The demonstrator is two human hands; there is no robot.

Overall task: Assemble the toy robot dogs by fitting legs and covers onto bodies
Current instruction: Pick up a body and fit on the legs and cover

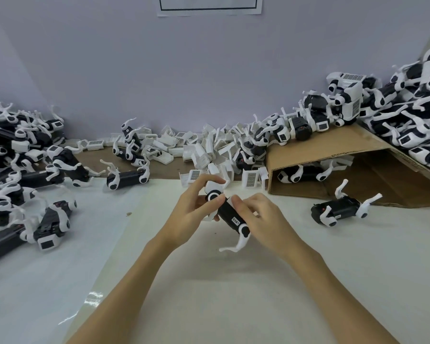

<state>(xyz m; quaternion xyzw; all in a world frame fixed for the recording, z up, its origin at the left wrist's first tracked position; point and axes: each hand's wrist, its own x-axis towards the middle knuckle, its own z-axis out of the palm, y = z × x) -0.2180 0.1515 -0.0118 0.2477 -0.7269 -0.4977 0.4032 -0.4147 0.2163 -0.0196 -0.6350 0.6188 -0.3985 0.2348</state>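
The toy robot dog point(230, 214) is held just above the desk point(209, 281), a black oblong body with a small white label, white round hip joints with black centres, and one thin white leg point(236, 244) hanging down at its near end. The left hand point(196, 209) grips its far end, fingers curled over a white cover point(215, 186). The right hand point(261, 214) pinches the body's side. Loose white covers point(201, 147) lie heaped behind, a cardboard box point(333, 155) to the right
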